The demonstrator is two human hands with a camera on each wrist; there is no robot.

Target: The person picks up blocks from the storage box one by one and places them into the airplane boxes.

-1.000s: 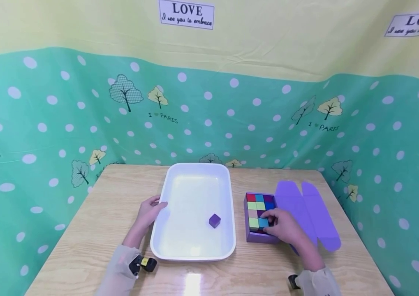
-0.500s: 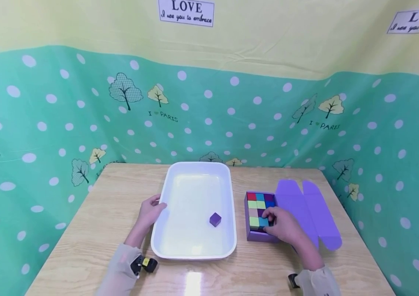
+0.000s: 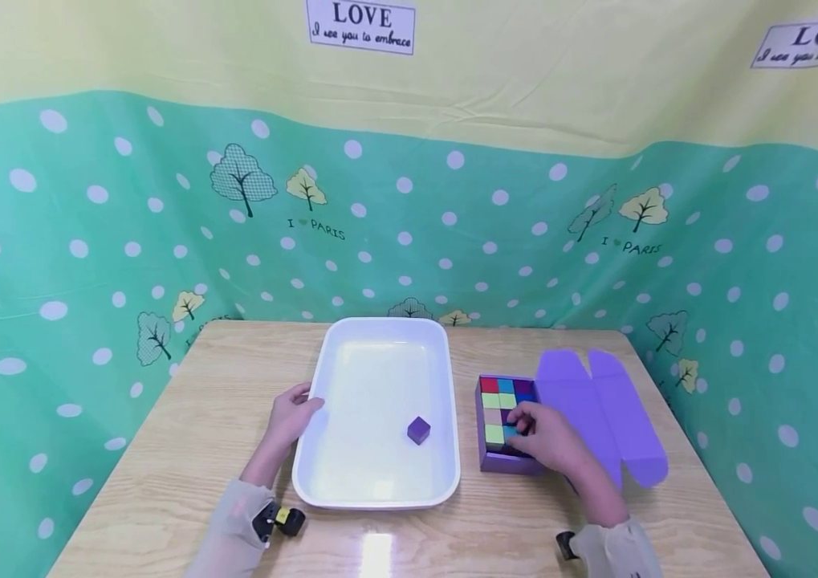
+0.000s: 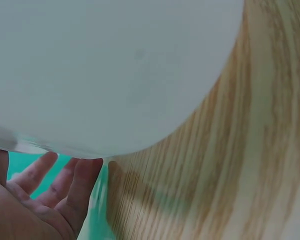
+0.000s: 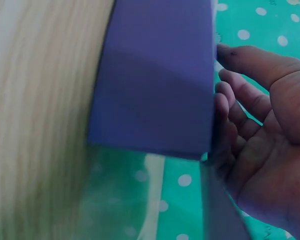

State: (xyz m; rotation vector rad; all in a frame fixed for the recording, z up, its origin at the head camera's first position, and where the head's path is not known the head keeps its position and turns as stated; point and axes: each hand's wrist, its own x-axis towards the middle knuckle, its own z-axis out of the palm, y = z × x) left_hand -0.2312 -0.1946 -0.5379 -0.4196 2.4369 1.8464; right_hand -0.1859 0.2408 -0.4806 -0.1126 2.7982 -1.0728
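Observation:
A white plastic tray [image 3: 380, 385] lies on the table, with one purple cube [image 3: 419, 430] inside, right of its middle. My left hand [image 3: 290, 415] grips the tray's left rim, thumb over the edge and fingers outside; in the left wrist view these fingers [image 4: 80, 182] sit under the tray's side. Over a purple box [image 3: 513, 463] of coloured cubes, my right hand [image 3: 549, 436] has its bent thumb and forefinger at a light blue cube [image 3: 510, 434]. Whether they pinch it cannot be seen; the box wall [image 5: 157, 80] hides the cubes in the right wrist view.
The box's purple lid [image 3: 582, 409] is folded open to the right, partly under my right forearm. Red, yellow-green [image 3: 494, 434], pink, blue and purple cubes fill the box in rows. A patterned curtain [image 3: 409, 225] stands behind the wooden table [image 3: 257, 353].
My right thumb and forefinger have shifted slightly to the left over the light blue cube. The left hand, tray and purple cube in it have stayed in place.

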